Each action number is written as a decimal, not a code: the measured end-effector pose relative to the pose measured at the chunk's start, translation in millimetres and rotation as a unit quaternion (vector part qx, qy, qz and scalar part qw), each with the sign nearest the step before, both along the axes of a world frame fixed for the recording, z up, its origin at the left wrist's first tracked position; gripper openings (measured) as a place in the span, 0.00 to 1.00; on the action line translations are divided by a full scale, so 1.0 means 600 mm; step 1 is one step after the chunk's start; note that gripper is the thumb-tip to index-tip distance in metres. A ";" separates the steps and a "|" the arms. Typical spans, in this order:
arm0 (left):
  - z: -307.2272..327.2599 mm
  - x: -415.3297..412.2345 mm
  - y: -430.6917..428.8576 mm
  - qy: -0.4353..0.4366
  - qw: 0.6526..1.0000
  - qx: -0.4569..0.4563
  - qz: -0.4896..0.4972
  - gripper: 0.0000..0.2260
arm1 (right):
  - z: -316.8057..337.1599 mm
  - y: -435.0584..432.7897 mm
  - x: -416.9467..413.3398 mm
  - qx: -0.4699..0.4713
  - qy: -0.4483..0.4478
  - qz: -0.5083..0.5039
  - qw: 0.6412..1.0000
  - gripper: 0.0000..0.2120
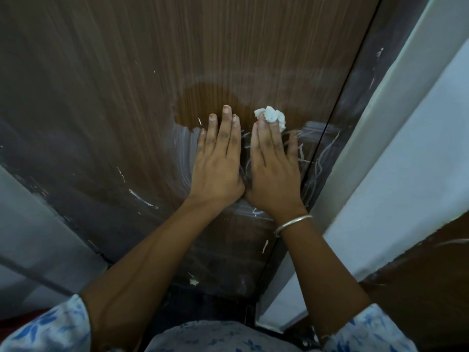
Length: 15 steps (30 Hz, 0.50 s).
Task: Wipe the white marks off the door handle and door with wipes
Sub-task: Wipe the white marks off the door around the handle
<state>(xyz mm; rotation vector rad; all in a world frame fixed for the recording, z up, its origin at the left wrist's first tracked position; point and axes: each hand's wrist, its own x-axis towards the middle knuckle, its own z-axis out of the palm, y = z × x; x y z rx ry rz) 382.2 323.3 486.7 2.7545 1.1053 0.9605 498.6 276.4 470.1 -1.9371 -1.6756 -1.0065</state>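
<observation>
1. Roughly at the centre of the frame, both hands lie side by side against the brown wood-grain door (177, 59), thumbs nearly meeting.
2. Left hand (218, 163): flat on the panel, fingers straight and close together, holding nothing.
3. Right hand (272, 171): also laid flat, fingers extended, with a crumpled white wipe (270, 115) bunched at its fingertips and pressed to the door. Whether the wipe is also nipped between two fingers cannot be told.
4. The wipe sits just above centre, right of the left hand's fingertips.
5. White marks (185, 148) sweep in a curved smear left of the left hand. Thinner scribbled lines (304, 153) show right of the right hand, reaching the door's edge, and another smear lies below the wrists.
6. Above the fingertips is a darker, glossier brown patch (203, 102), free of the haze around it.
7. A thin metal bangle (291, 224) circles the right wrist.
8. A dark frame strip (355, 110) runs diagonally right of the door, streaked with white, with a pale wall (418, 148) beyond it.
9. Blue floral sleeves (50, 329) show at the lower corners.
10. A small white scrap (193, 282) clings near the bottom of the door.
</observation>
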 end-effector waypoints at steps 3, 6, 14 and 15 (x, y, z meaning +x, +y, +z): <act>0.001 0.001 -0.003 -0.001 1.000 0.006 -0.002 0.35 | -0.006 -0.019 0.019 0.040 0.053 -0.066 0.996 0.44; -0.003 0.002 -0.004 0.003 1.000 0.003 0.001 0.36 | -0.004 -0.031 0.033 0.077 0.121 -0.093 0.985 0.47; -0.001 0.025 -0.011 0.013 1.000 0.015 -0.013 0.39 | -0.001 -0.031 0.031 0.029 0.048 -0.018 0.998 0.43; -0.001 0.027 -0.012 0.014 1.000 0.015 -0.014 0.40 | 0.000 -0.036 0.038 0.038 0.061 -0.039 0.997 0.44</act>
